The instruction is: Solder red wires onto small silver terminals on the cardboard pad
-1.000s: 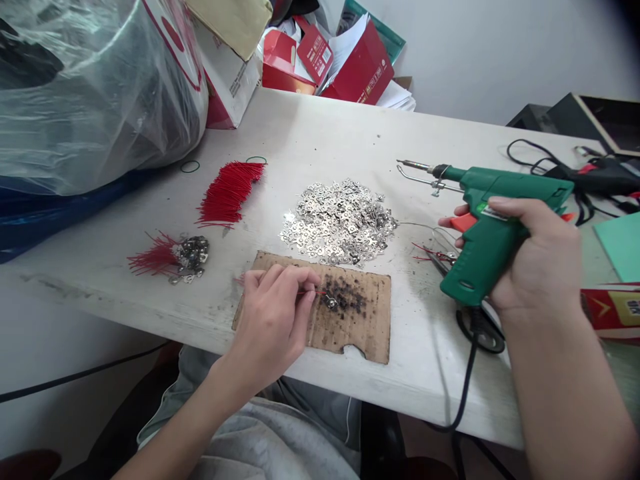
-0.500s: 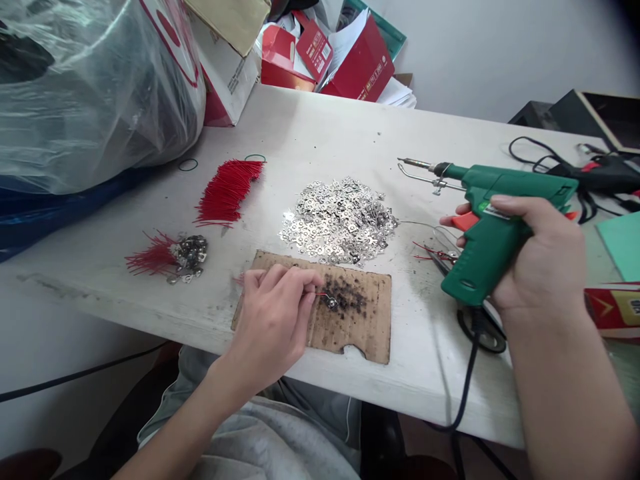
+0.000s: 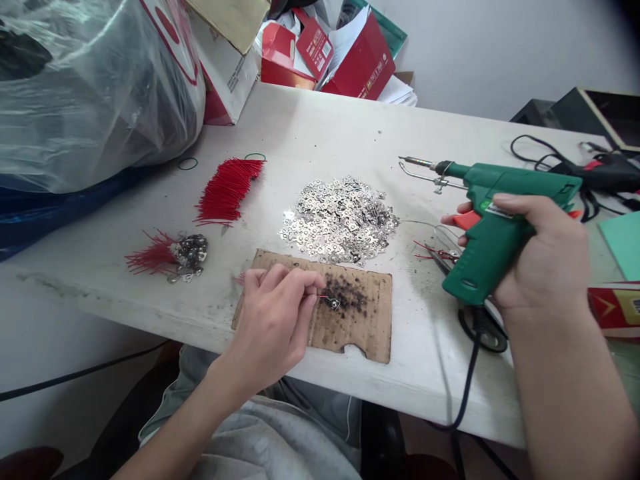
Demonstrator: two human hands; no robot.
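Pinching a red wire (image 3: 321,297) on the cardboard (image 3: 370,323) with left hand (image 3: 273,320); right hand (image 3: 543,260) at 3 o'clock grips the soldering gun (image 3: 505,183).

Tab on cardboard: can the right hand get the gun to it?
Probably yes. The right hand holds the gun raised, right of the cardboard, with bare table between. The left hand pinches the wire at the tab from the left, clear of that path.

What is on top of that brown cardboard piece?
A black burnt patch, a small metal tab on a thin red wire, and the left hand pinching that wire. Whatever lies under the hand is hidden.
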